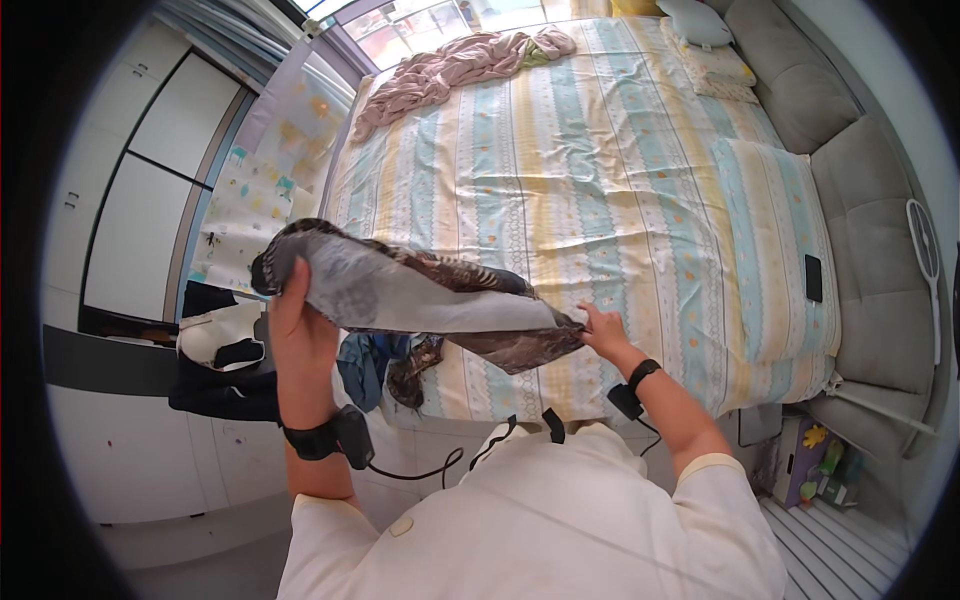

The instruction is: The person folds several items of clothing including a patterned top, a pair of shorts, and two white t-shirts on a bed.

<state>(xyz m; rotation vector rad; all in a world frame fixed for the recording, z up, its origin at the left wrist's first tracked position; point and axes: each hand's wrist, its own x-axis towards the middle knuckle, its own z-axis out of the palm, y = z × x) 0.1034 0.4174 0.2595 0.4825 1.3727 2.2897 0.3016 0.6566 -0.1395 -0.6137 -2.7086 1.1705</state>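
Nearest to us, our cream top (540, 520) fills the lower edge and hides our legs and the floor below. Our left hand (300, 325) is raised, its fingers curled over one end of a brown patterned cloth (420, 295), thumb toward us; the fingertips are hidden behind the fabric. Our right hand (603, 328) pinches the other end with narrow fingers, and the cloth covers their tips too. The cloth hangs stretched between both hands, pale inner side up, above the near edge of the bed (600, 190). Under it, a blue garment (365, 365) droops off the bed's edge, partly hidden. Further off, a black phone (813, 277) lies on the striped pillow (775, 230), and a pink blanket (450, 65) lies crumpled at the far end. The window beyond is cut off.
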